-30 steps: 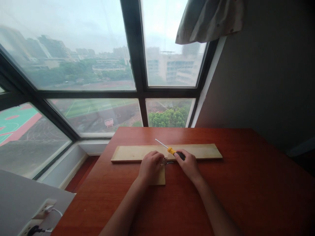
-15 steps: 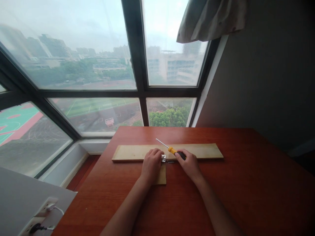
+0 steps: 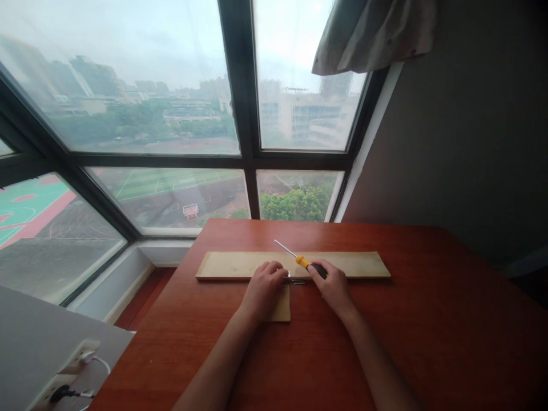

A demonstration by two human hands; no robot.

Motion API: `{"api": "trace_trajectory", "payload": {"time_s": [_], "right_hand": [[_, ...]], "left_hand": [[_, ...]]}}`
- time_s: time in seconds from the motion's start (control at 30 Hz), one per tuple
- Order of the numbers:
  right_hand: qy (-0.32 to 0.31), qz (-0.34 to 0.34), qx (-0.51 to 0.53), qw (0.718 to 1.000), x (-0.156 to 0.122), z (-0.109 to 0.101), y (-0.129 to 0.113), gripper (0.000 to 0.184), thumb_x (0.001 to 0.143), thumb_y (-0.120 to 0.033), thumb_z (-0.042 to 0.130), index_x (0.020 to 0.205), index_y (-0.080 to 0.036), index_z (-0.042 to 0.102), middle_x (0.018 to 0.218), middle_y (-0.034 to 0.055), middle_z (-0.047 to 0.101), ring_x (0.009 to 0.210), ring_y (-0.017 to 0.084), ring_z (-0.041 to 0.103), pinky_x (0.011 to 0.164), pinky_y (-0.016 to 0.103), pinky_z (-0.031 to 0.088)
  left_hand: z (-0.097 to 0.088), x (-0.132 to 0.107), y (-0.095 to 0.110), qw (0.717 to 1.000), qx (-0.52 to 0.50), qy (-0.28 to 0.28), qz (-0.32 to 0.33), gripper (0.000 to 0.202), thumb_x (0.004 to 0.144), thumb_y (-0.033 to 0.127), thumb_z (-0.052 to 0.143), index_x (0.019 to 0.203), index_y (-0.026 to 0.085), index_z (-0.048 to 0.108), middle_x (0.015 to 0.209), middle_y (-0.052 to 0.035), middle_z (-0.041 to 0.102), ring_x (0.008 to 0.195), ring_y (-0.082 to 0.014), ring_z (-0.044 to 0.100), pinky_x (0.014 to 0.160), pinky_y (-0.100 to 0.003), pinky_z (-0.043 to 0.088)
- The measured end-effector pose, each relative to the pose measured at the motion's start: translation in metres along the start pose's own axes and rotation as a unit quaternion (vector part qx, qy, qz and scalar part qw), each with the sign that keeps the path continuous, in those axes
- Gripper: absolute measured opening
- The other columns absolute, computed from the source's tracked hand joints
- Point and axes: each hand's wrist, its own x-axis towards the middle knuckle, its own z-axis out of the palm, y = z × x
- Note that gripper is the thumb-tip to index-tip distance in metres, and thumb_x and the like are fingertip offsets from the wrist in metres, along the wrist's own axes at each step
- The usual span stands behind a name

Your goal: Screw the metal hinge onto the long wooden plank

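In my right hand [image 3: 336, 285] is a screwdriver [image 3: 303, 261] with a yellow and black handle, its thin metal shaft pointing up and to the left above a long pale wooden board [image 3: 359, 264]. My left hand [image 3: 264, 288] is closed at the board's near edge, its fingertips on a small metal bracket [image 3: 288, 274] that is mostly hidden by them. Just right of those fingers, several thin metal screws [image 3: 298, 282] lie close together along the edge. A shorter piece of wood [image 3: 282, 308] lies below, partly covered by my left hand.
The reddish-brown wooden table [image 3: 428, 319] extends under everything. Behind it stand large windows with dark frames [image 3: 250, 194]. A curtain [image 3: 372, 40] hangs at upper right. At lower left, plugs sit in wall sockets [image 3: 77, 365].
My left fingers have shifted slightly over the bracket, which showed its holes before and is now nearly covered. My right hand keeps the screwdriver in almost the same pose.
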Motion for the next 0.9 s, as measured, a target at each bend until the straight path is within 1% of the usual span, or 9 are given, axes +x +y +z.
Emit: {"api": "trace_trajectory", "payload": {"time_s": [0.17, 0.3, 0.4, 0.47, 0.53, 0.67, 0.73, 0.8, 0.9], "right_hand": [[0.005, 0.006, 0.013, 1.000, 0.001, -0.001, 0.000, 0.032, 0.080, -0.046, 0.055, 0.090, -0.020, 0.070, 0.087, 0.0063, 0.073, 0.082, 0.024, 0.066, 0.076, 0.033, 0.047], [0.013, 0.016, 0.032, 0.999, 0.003, -0.004, 0.002, 0.033, 0.079, -0.048, 0.056, 0.088, -0.019, 0.070, 0.082, 0.0067, 0.072, 0.079, 0.024, 0.065, 0.073, 0.033, 0.048], [0.016, 0.033, 0.057, 0.998, 0.004, -0.007, 0.005, 0.038, 0.079, -0.051, 0.057, 0.091, -0.018, 0.070, 0.079, 0.0076, 0.072, 0.073, 0.023, 0.065, 0.066, 0.032, 0.049], [0.018, 0.047, 0.079, 0.996, 0.005, -0.009, 0.008, 0.042, 0.079, -0.053, 0.057, 0.095, -0.017, 0.070, 0.077, 0.0078, 0.072, 0.067, 0.022, 0.064, 0.060, 0.030, 0.049], [0.022, 0.060, 0.101, 0.993, 0.007, -0.012, 0.010, 0.046, 0.078, -0.056, 0.057, 0.097, -0.016, 0.069, 0.073, 0.0074, 0.071, 0.061, 0.020, 0.061, 0.054, 0.029, 0.048], [0.039, 0.076, 0.141, 0.986, 0.009, -0.017, 0.013, 0.054, 0.078, -0.062, 0.055, 0.099, -0.014, 0.068, 0.072, 0.0080, 0.069, 0.053, 0.017, 0.057, 0.049, 0.028, 0.046], [0.055, 0.080, 0.152, 0.984, 0.010, -0.018, 0.015, 0.055, 0.077, -0.062, 0.055, 0.099, -0.013, 0.067, 0.074, 0.0089, 0.069, 0.054, 0.016, 0.057, 0.049, 0.027, 0.047], [0.072, 0.084, 0.155, 0.982, 0.011, -0.020, 0.016, 0.054, 0.076, -0.061, 0.056, 0.097, -0.013, 0.066, 0.075, 0.0096, 0.069, 0.056, 0.017, 0.058, 0.050, 0.027, 0.047], [0.086, 0.087, 0.152, 0.981, 0.012, -0.020, 0.019, 0.051, 0.076, -0.060, 0.058, 0.094, -0.014, 0.066, 0.076, 0.0096, 0.069, 0.058, 0.018, 0.059, 0.052, 0.028, 0.048]], "left_hand": [[0.005, 0.003, 0.004, 0.999, 0.045, 0.000, 0.002, 0.013, 0.090, 0.016, 0.051, 0.092, 0.022, 0.063, 0.096, -0.0045, 0.060, 0.089, -0.0186, 0.053, 0.080, -0.031, 0.043], [0.006, 0.004, 0.003, 0.999, 0.045, 0.003, -0.006, 0.013, 0.090, 0.017, 0.052, 0.094, 0.022, 0.064, 0.095, -0.0039, 0.060, 0.087, -0.0186, 0.053, 0.081, -0.032, 0.043], [0.004, 0.003, 0.003, 1.000, 0.014, 0.017, -0.017, 0.014, 0.088, 0.020, 0.055, 0.099, 0.023, 0.063, 0.103, -0.0047, 0.061, 0.092, -0.0197, 0.054, 0.085, -0.034, 0.044], [0.002, 0.002, 0.008, 0.999, -0.007, 0.024, -0.021, 0.020, 0.086, 0.020, 0.059, 0.105, 0.024, 0.062, 0.110, -0.0058, 0.060, 0.098, -0.0213, 0.054, 0.088, -0.036, 0.043], [0.000, 0.003, 0.020, 1.000, -0.017, 0.018, -0.018, 0.022, 0.086, 0.020, 0.057, 0.108, 0.023, 0.061, 0.111, -0.0065, 0.059, 0.098, -0.0216, 0.054, 0.088, -0.036, 0.044], [0.003, 0.013, 0.056, 0.997, 0.002, -0.057, 0.043, 0.015, 0.090, 0.026, 0.051, 0.099, 0.022, 0.061, 0.097, -0.0061, 0.060, 0.090, -0.0209, 0.055, 0.081, -0.034, 0.045], [0.011, 0.021, 0.073, 0.993, 0.037, -0.084, 0.080, 0.016, 0.092, 0.025, 0.047, 0.100, 0.020, 0.060, 0.099, -0.0080, 0.060, 0.090, -0.0220, 0.054, 0.080, -0.036, 0.045], [0.023, 0.029, 0.087, 0.987, 0.077, -0.097, 0.107, 0.020, 0.092, 0.019, 0.044, 0.106, 0.016, 0.058, 0.099, -0.0103, 0.060, 0.089, -0.0231, 0.055, 0.078, -0.037, 0.045], [0.043, 0.037, 0.096, 0.980, 0.120, -0.101, 0.126, 0.026, 0.092, 0.014, 0.042, 0.111, 0.011, 0.058, 0.105, -0.0150, 0.060, 0.087, -0.0239, 0.056, 0.074, -0.038, 0.046]]}}
